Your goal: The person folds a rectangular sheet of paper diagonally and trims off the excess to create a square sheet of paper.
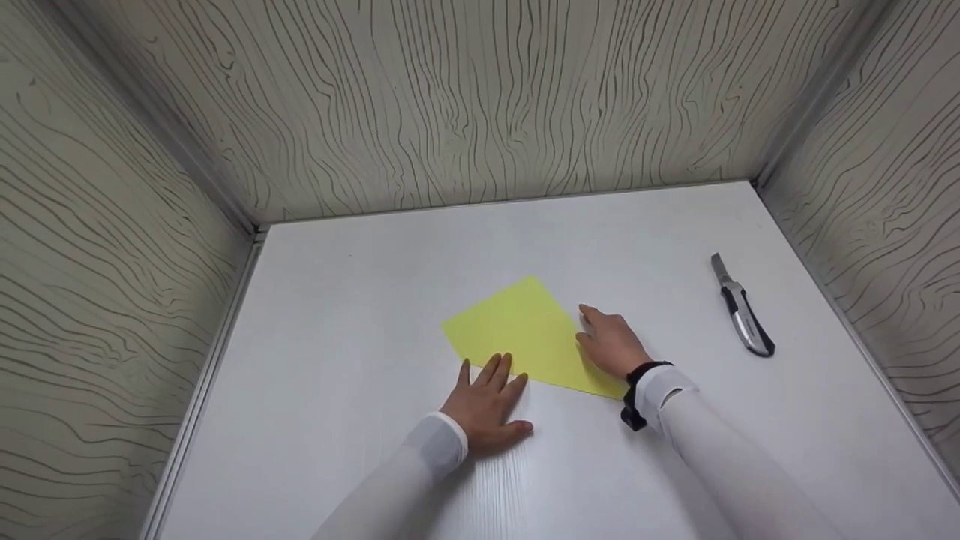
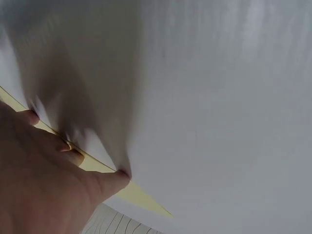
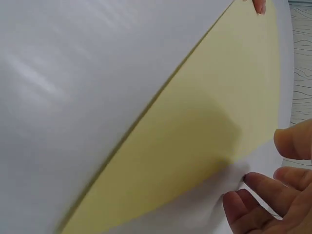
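A four-sided yellow sheet of paper (image 1: 510, 322) lies flat on the white table. My left hand (image 1: 484, 409) has its fingers spread, the fingertips (image 2: 122, 179) on the sheet's near edge and the thumb out to the right over the table. Beside the right edge of the paper is my right hand (image 1: 611, 345), its fingers loosely bent and holding nothing. In the right wrist view, its fingers (image 3: 268, 192) hover close by the yellow edge, thumb apart from them. Part of the paper's right side is hidden under this hand in the head view.
A utility knife (image 1: 745, 315) with a silver and black handle lies on the right of the table (image 1: 337, 315), its blade end pointing away. Wood-patterned panels (image 1: 465, 105) stand behind the table and along both sides.
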Tool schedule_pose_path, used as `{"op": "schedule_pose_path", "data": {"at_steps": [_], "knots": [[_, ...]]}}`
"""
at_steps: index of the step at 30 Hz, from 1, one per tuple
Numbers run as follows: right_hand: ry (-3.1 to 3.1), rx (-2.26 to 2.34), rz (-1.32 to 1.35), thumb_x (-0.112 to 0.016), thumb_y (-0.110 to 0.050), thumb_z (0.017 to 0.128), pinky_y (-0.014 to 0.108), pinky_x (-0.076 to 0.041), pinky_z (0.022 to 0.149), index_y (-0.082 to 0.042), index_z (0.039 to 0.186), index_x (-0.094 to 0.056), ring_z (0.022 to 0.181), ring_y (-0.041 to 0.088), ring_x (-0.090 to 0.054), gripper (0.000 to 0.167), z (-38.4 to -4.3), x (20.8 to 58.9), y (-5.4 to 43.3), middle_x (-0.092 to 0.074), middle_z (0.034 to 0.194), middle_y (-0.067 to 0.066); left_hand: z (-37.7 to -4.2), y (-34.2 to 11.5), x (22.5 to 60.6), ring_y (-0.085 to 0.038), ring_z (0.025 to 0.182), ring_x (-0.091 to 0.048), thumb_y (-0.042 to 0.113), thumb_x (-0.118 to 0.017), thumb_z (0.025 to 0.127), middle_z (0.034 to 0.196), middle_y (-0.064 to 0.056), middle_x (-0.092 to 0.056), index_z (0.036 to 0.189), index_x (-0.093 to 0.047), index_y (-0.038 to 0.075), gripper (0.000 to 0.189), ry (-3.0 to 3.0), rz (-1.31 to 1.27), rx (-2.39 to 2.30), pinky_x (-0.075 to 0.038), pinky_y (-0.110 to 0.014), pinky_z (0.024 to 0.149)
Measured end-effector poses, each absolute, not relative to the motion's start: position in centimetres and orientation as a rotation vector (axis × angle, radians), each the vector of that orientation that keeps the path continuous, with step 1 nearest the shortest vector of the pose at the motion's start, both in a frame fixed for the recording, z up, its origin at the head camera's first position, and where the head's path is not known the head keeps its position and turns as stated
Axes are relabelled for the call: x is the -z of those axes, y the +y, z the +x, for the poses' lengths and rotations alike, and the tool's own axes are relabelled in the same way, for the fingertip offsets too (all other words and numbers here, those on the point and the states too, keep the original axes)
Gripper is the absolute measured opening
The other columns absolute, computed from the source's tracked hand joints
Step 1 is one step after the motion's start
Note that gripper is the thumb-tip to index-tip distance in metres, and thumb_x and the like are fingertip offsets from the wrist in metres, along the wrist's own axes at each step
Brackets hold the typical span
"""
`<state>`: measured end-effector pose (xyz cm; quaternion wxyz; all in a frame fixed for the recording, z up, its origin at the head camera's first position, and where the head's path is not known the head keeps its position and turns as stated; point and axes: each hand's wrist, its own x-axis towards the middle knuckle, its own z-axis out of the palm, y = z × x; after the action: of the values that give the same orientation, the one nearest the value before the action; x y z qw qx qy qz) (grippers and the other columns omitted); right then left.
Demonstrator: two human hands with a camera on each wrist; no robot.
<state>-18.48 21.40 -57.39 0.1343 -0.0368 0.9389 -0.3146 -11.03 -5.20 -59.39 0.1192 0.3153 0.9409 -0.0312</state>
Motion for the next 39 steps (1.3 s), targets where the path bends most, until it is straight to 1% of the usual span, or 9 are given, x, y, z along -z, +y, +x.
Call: {"op": "schedule_pose_path", "data": {"at_steps": [6,15,18,20,25,29,33,36,39], "knots": [[2.63,1.064,-0.058,-0.05,-0.006,0.105,0.052,-0.029,0.118,0.005,0.158,-0.027,0.144,0.043,-0.037,0.06,-20.1,57.3,20.2,-0.044,0.153,0.027,-11.4,-4.7,59.4,-0.025,0.156,-0.013,0.078,-0.03,0.096,0.17,-0.009,-0.016,0.164,-0.027,0.028,0.085,2.731,0.964,0.097,-0.019,-0.063,0.119],[2.469,1.339,0.168,-0.054,-0.002,0.097,0.052,-0.038,0.111,0.006,0.155,-0.029,0.136,0.044,-0.043,0.064,-20.9,57.1,20.3,-0.046,0.145,0.03,-11.5,-5.2,59.6,-0.023,0.156,-0.013,0.074,-0.031,0.099,0.171,-0.005,-0.016,0.162,-0.032,0.031,0.077,2.706,1.019,-0.032,-0.016,-0.059,0.121],[2.439,1.402,0.225,-0.057,-0.003,0.096,0.051,-0.041,0.109,0.008,0.152,-0.035,0.132,0.042,-0.047,0.062,-20.9,57.5,20.4,-0.047,0.144,0.031,-11.5,-5.5,59.6,-0.022,0.156,-0.014,0.071,-0.033,0.1,0.17,-0.004,-0.019,0.161,-0.036,0.031,0.073,2.707,1.026,-0.096,-0.014,-0.057,0.122],[2.443,1.426,0.245,-0.06,-0.003,0.094,0.05,-0.043,0.106,0.009,0.146,-0.044,0.125,0.04,-0.052,0.055,-20.9,57.7,20.4,-0.052,0.14,0.03,-11.6,-5.7,59.7,-0.021,0.156,-0.014,0.069,-0.034,0.102,0.17,-0.002,-0.02,0.159,-0.038,0.031,0.069,2.702,1.018,-0.148,-0.012,-0.056,0.123],[2.422,1.516,0.247,-0.063,-0.005,0.094,0.039,-0.049,0.092,0.007,0.13,-0.06,0.104,0.029,-0.058,0.038,-20.7,57.4,20.4,-0.063,0.12,0.02,-12.2,-6.9,60.1,-0.022,0.155,-0.02,0.059,-0.04,0.105,0.167,-0.001,-0.028,0.155,-0.046,0.026,0.061,2.73,0.974,-0.285,-0.014,-0.05,0.124],[2.417,1.563,0.214,-0.065,-0.009,0.096,0.032,-0.05,0.083,0.003,0.125,-0.063,0.095,0.023,-0.06,0.032,-20.4,56.2,20.7,-0.065,0.112,0.015,-13.0,-8.2,60.2,-0.028,0.151,-0.029,0.048,-0.052,0.104,0.163,-0.006,-0.038,0.149,-0.053,0.02,0.054,2.813,0.843,-0.377,-0.021,-0.049,0.122],[2.394,1.618,0.199,-0.065,-0.013,0.098,0.032,-0.049,0.084,0.002,0.126,-0.061,0.097,0.024,-0.06,0.032,-20.1,55.0,21.1,-0.065,0.115,0.015,-13.9,-9.2,60.0,-0.034,0.15,-0.03,0.044,-0.055,0.103,0.16,-0.013,-0.041,0.147,-0.056,0.014,0.053,2.86,0.615,-0.506,-0.02,-0.051,0.122],[2.365,1.659,0.194,-0.064,-0.015,0.099,0.032,-0.049,0.087,0.002,0.128,-0.06,0.099,0.024,-0.06,0.034,-20.0,54.3,21.5,-0.065,0.117,0.015,-14.4,-9.5,59.5,-0.038,0.151,-0.026,0.045,-0.055,0.104,0.161,-0.018,-0.037,0.152,-0.049,0.009,0.061,2.828,0.458,-0.672,-0.019,-0.05,0.123],[2.329,1.713,0.19,-0.064,-0.016,0.099,0.03,-0.049,0.085,0.002,0.129,-0.059,0.099,0.022,-0.06,0.035,-19.9,53.9,21.7,-0.065,0.117,0.014,-14.8,-9.3,58.7,-0.037,0.152,-0.023,0.047,-0.056,0.103,0.162,-0.018,-0.034,0.16,-0.034,0.006,0.073,2.718,0.296,-0.976,-0.02,-0.051,0.122]]}}
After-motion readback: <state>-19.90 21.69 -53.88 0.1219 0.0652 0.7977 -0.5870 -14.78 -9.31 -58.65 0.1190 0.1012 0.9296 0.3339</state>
